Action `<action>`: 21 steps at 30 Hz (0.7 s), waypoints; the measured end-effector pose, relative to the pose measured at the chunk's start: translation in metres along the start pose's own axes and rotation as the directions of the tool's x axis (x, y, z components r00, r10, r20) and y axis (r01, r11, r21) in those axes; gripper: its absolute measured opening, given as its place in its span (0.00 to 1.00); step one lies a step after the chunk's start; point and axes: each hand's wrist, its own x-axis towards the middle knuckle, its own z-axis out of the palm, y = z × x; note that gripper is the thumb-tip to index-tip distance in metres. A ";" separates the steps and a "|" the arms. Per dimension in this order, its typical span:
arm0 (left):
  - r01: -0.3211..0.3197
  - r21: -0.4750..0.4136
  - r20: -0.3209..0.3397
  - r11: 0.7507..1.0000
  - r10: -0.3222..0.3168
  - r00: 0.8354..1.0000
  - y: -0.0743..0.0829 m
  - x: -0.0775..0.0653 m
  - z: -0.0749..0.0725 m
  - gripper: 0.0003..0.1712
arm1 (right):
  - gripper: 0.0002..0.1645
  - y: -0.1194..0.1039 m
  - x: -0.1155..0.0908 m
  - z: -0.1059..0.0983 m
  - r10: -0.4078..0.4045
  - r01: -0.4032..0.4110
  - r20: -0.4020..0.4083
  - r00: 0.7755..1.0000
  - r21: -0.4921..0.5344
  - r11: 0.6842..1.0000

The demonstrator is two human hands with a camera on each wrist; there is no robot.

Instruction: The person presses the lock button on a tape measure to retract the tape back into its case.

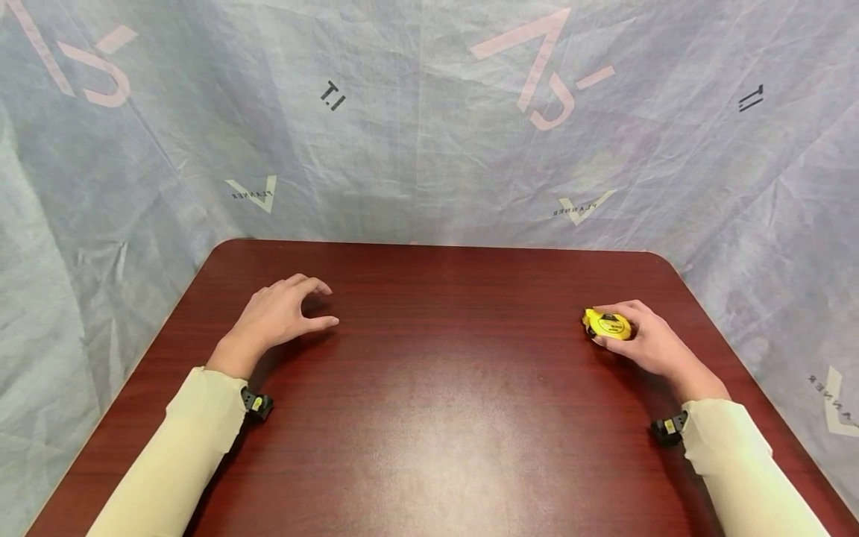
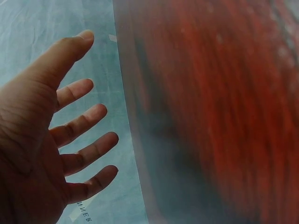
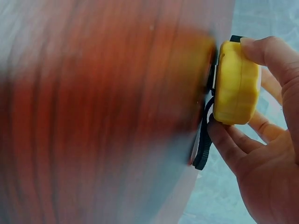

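Observation:
A yellow tape measure (image 1: 614,326) with black trim is at the right side of the table, gripped between the thumb and fingers of my right hand (image 1: 652,339). In the right wrist view the tape measure (image 3: 237,84) shows its yellow edge, and a black wrist strap (image 3: 203,140) hangs beside it, close to the tabletop. My left hand (image 1: 277,313) is over the left part of the table with nothing in it. Its thumb and fingers are spread apart and gently bent, as the left wrist view of the hand (image 2: 51,126) confirms.
The dark red wooden table (image 1: 429,358) has rounded far corners. Grey printed fabric (image 1: 416,149) hangs behind it and along both sides. Black wrist cameras sit under both cream sleeves (image 1: 181,447).

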 end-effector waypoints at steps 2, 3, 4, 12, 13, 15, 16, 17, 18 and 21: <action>0.002 0.002 -0.002 1.000 -0.002 1.000 0.000 0.000 0.000 0.36 | 0.32 0.000 -0.001 -0.001 0.002 -0.002 0.005 1.000 0.005 1.000; 0.003 0.004 -0.003 1.000 -0.003 1.000 0.000 0.000 -0.001 0.36 | 0.32 0.000 -0.002 -0.002 0.004 -0.004 0.006 1.000 0.008 1.000; 0.003 0.004 -0.004 1.000 -0.003 1.000 -0.001 0.000 -0.001 0.36 | 0.32 0.000 -0.002 -0.002 0.003 -0.003 0.007 1.000 0.010 1.000; 0.003 0.007 -0.002 1.000 -0.003 1.000 -0.003 -0.002 -0.002 0.36 | 0.32 0.005 -0.005 -0.003 -0.032 0.032 -0.019 0.999 0.018 0.999; 0.003 0.006 -0.004 1.000 -0.003 1.000 -0.003 -0.002 -0.002 0.36 | 0.32 0.005 -0.006 -0.003 -0.038 0.038 -0.024 0.999 0.019 0.999; 0.002 0.005 -0.011 1.000 -0.002 1.000 -0.004 -0.002 -0.002 0.36 | 0.32 0.006 -0.007 -0.002 -0.049 0.050 -0.035 0.998 0.021 0.999; 0.001 0.004 -0.012 1.000 -0.001 1.000 -0.004 -0.003 -0.002 0.36 | 0.32 0.007 -0.008 -0.002 -0.054 0.055 -0.039 0.998 0.020 0.998; 0.001 0.002 -0.013 1.000 -0.001 1.000 -0.004 -0.003 -0.002 0.36 | 0.33 0.007 -0.008 -0.003 -0.058 0.059 -0.041 0.997 0.023 0.998; 0.001 0.000 -0.014 1.000 -0.001 1.000 -0.004 -0.003 -0.002 0.36 | 0.33 0.007 -0.009 -0.003 -0.060 0.061 -0.041 0.997 0.026 0.998; 0.004 -0.002 -0.010 1.000 -0.004 1.000 -0.005 -0.004 -0.002 0.36 | 0.35 0.007 -0.009 -0.007 -0.058 0.059 -0.030 0.998 0.039 0.998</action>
